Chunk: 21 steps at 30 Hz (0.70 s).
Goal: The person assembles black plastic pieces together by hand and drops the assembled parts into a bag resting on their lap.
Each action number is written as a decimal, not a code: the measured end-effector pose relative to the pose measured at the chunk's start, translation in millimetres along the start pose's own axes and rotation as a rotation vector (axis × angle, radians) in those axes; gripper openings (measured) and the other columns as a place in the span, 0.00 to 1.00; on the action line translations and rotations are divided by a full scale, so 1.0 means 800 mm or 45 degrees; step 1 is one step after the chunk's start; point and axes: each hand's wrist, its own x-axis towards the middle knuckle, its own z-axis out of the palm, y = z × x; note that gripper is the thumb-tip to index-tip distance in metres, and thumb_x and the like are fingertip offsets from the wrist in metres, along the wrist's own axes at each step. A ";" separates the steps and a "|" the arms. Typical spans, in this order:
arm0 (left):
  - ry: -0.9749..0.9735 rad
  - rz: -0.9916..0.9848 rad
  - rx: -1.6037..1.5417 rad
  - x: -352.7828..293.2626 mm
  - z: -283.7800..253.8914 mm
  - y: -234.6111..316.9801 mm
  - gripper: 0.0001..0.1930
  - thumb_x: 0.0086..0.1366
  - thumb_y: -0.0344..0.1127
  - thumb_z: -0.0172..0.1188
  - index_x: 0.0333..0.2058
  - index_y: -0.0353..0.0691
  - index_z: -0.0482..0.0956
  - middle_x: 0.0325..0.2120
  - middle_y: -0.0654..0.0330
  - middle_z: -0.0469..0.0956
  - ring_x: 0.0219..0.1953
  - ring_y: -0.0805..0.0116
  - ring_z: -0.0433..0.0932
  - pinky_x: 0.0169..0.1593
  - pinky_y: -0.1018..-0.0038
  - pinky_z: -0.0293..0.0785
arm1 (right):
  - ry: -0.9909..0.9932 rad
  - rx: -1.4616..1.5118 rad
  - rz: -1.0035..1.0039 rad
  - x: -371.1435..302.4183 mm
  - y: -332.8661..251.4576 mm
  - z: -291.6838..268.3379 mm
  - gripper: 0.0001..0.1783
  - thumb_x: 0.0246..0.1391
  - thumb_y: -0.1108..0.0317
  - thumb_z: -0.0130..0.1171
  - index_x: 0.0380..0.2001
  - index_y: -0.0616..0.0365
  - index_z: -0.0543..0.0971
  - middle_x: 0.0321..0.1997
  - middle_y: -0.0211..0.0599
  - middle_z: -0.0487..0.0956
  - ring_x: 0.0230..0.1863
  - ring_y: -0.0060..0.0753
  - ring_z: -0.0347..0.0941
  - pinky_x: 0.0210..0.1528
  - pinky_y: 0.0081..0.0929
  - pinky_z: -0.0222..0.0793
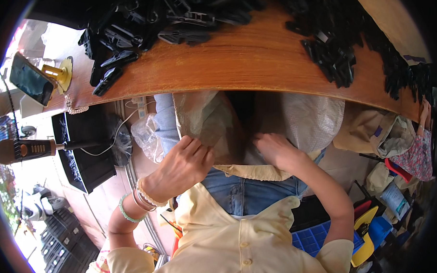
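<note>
A pale woven plastic sack [255,172] lies open across my lap, its mouth turned up toward me and its far part under the table edge. My left hand [191,158] is closed on the sack's left rim, knuckles up. Inside the mouth, on the right side, my right hand [278,150] has its fingers curled together. What those fingertips pinch is hidden. The inside of the sack is dark, and I cannot make out its contents.
Heaps of black plastic parts [121,37] cover the far side of the wooden table [221,64]. A phone [32,78] stands on a yellow holder at left, above a power screwdriver [25,150]. Another sack [368,129] and a person's arm [425,117] are at right.
</note>
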 end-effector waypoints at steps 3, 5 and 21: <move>-0.021 -0.039 -0.038 0.010 -0.002 0.000 0.20 0.46 0.34 0.64 0.39 0.30 0.77 0.26 0.60 0.72 0.32 0.65 0.72 0.39 0.71 0.69 | -0.167 -0.015 0.121 -0.005 0.002 0.005 0.11 0.47 0.75 0.53 0.33 0.64 0.82 0.42 0.47 0.79 0.46 0.48 0.77 0.48 0.39 0.74; -0.116 -0.050 -0.095 0.019 -0.005 0.002 0.26 0.44 0.38 0.67 0.42 0.31 0.76 0.33 0.57 0.74 0.39 0.61 0.73 0.43 0.69 0.70 | -0.095 -0.201 0.015 -0.008 0.002 0.018 0.10 0.49 0.73 0.53 0.31 0.59 0.83 0.41 0.42 0.81 0.46 0.42 0.78 0.47 0.39 0.71; -0.144 -0.086 0.104 0.029 0.020 -0.062 0.10 0.47 0.26 0.56 0.32 0.32 0.79 0.27 0.58 0.76 0.40 0.65 0.77 0.68 0.57 0.59 | 0.207 -0.251 0.025 -0.022 0.006 0.038 0.11 0.46 0.70 0.54 0.32 0.58 0.82 0.39 0.38 0.79 0.49 0.37 0.73 0.53 0.36 0.65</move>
